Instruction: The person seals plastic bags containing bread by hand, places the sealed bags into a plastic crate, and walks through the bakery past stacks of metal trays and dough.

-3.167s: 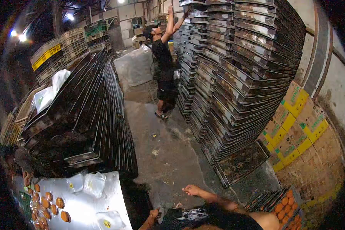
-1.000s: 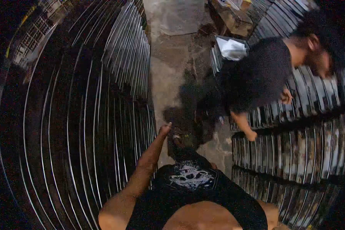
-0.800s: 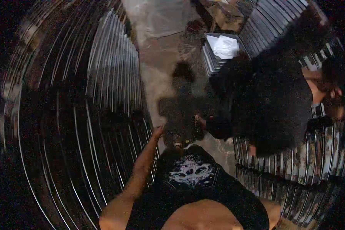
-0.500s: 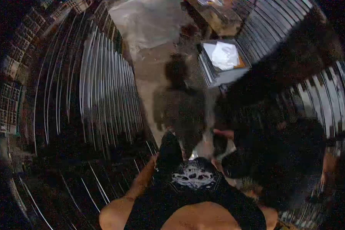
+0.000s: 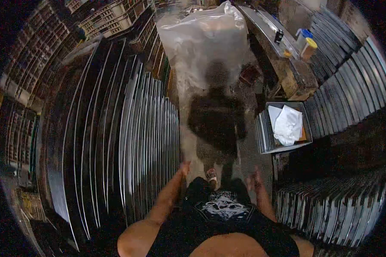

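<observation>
My left hand hangs low beside the row of upright framed panels on the left. Its fingers are partly stretched out and a little smeared, and nothing shows in them. On the other side, my right hand is held out at hip height, with its blurred fingers apart and no object visible in it. It is nearest to the metal-edged panels stacked on edge at the right. Between the hands, one foot in a sandal steps on the floor.
Ahead, a large clear plastic-wrapped bulk stands past the narrow aisle floor. A box holding white crumpled material juts in at right. Behind it is a bench with a yellow-lidded container. Grid racks stand at upper left.
My view has moved along the aisle and tilted up, bringing the plastic-wrapped bulk and bench into fuller view. A dark-clothed figure at the right, with a hand showing, has gone from view.
</observation>
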A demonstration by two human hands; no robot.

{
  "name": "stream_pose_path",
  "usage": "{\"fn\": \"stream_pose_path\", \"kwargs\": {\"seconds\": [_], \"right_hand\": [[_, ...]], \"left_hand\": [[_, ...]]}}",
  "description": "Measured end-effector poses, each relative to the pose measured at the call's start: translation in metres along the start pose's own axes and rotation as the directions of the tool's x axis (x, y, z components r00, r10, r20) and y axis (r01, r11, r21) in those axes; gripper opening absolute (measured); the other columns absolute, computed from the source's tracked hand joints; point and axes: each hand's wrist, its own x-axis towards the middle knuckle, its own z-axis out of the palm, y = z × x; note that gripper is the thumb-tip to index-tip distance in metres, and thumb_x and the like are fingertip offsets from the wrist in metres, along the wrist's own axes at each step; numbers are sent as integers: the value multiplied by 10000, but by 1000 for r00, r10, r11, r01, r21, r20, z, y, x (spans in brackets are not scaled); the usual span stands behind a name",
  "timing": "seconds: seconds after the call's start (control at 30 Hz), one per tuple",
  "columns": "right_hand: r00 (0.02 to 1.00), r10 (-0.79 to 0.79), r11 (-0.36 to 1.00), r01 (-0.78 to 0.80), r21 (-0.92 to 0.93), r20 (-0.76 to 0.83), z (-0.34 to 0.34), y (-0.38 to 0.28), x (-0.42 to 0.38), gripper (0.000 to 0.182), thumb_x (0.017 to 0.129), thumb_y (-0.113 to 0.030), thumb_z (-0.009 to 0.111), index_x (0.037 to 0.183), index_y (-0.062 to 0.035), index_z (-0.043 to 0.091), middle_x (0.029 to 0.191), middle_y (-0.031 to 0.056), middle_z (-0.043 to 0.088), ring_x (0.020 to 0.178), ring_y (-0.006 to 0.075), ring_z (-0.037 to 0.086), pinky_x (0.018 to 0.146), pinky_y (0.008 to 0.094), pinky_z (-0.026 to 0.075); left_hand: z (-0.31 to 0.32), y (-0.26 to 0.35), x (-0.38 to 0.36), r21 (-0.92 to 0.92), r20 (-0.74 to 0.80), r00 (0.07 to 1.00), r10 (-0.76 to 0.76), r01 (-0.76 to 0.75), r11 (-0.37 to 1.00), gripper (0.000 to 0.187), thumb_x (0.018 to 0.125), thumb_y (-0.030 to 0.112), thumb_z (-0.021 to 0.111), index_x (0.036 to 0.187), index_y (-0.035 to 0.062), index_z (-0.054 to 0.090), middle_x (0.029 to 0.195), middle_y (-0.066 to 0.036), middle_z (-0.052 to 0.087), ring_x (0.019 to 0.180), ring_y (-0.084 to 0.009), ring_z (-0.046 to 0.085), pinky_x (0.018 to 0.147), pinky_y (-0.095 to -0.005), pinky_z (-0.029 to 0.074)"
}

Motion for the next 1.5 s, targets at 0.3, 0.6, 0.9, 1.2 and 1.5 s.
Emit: {"fn": "stream_pose_path", "kwargs": {"seconds": [0.3, 0.6, 0.9, 1.2, 1.5], "right_hand": [[665, -327, 880, -47, 474, 672, 83, -184, 173, 237, 999, -296, 552, 1078, -88, 634, 746, 53, 521, 576, 175, 481, 458, 329, 422], [945, 130, 989, -104, -102, 300, 212, -277, 383, 418, 978, -391, 549, 1267, -90, 576, 761, 117, 577, 584, 238, 544, 543, 381, 478], [795, -172, 925, 333, -182, 582, 518, -585, 418, 451, 929, -391, 673, 1167, -26, 558, 882, 80, 638, 700, 171, 643, 582, 339, 510], [658, -187, 837, 496, -233, 729, 726, -737, 448, 468, 938, -356, 670, 1220, -14, 520, 988, 91, 632, 801, 167, 623, 681, 342, 531], [437, -53, 581, 745, -328, 898, 916, -852, 556, 777, 880, -500, 686, 1394, 40, 467, 1249, 174, 617, 973, 222, 641, 812, 359, 528]], "left_hand": [[-33, 196, 124, -149, -11, 996, 89, -90, 985, 515, 930, 502, 577, 1098, 15, 582, 941, -161, 606, 748, -267, 563, 602, -419, 431], [-60, 184, 197, 64, -93, 969, -230, 236, 970, 536, 923, 536, 577, 1012, 8, 608, 891, -154, 601, 685, -259, 545, 562, -422, 411], [-68, 338, 332, -105, -183, 964, -190, 173, 979, 571, 916, 570, 577, 926, 2, 635, 840, -147, 595, 623, -251, 526, 523, -425, 392], [-182, 497, 540, 135, -64, 975, -213, 220, 966, 622, 896, 616, 584, 854, 0, 664, 793, -129, 599, 556, -247, 514, 497, -426, 388], [-313, 748, 613, -328, -113, 991, 65, -100, 939, 399, 960, 448, 598, 905, 53, 592, 682, -31, 540, 502, -169, 509, 419, -354, 358]]}}
